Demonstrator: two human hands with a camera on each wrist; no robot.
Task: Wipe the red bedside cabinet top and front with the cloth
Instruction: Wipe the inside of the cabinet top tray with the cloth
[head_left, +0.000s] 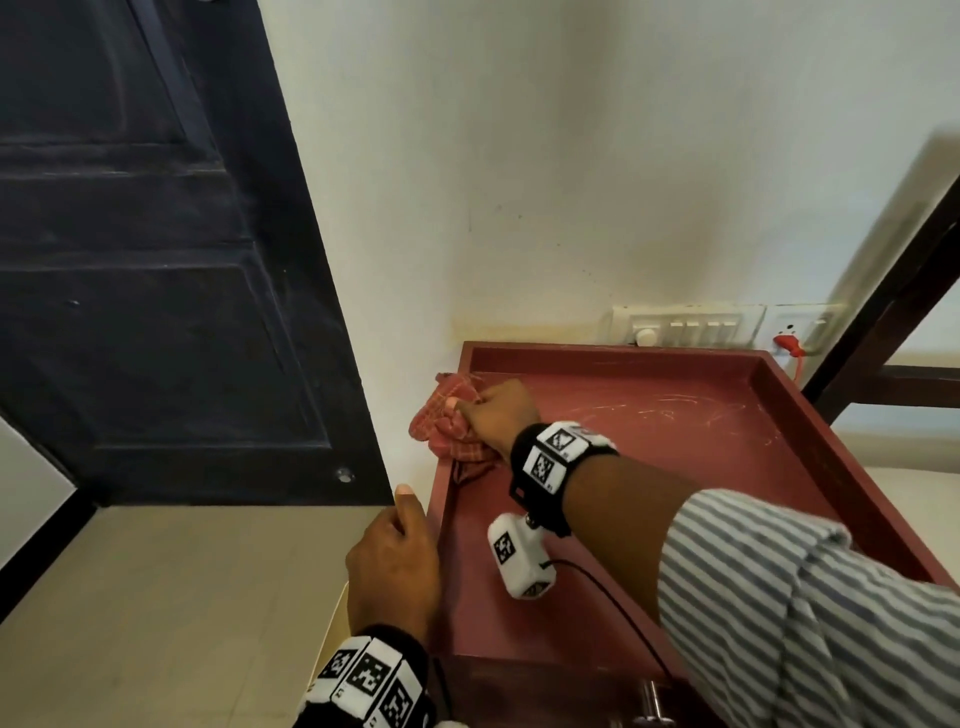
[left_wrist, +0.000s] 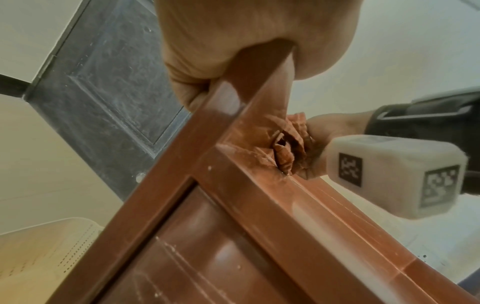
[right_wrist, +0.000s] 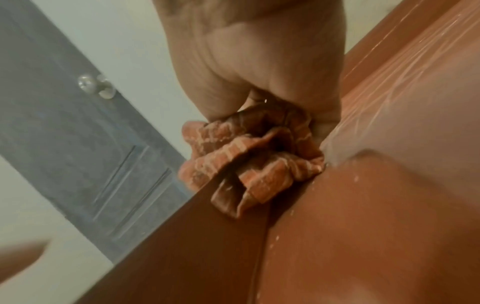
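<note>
While the head view shows the whole raised-rim top of the red cabinet (head_left: 649, 431) in the lower right of the frame, only the left wrist view shows its panelled front (left_wrist: 197, 257), and only the right wrist view shows pale streaks on the top beside the cloth (right_wrist: 249, 164). At centre frame in the head view, the right hand (head_left: 501, 410) reaches across the top, fingers curled round the bunched cloth (head_left: 449, 423), which lies over the cabinet's upper-left rim, near the corner. Below it, the left hand (head_left: 395, 561) grips the same rim nearer the front, thumb pointing up; the left wrist view shows its fingers (left_wrist: 192, 82) wrapped round the edge. Red with pale checks, the cloth is crumpled into folds.
</note>
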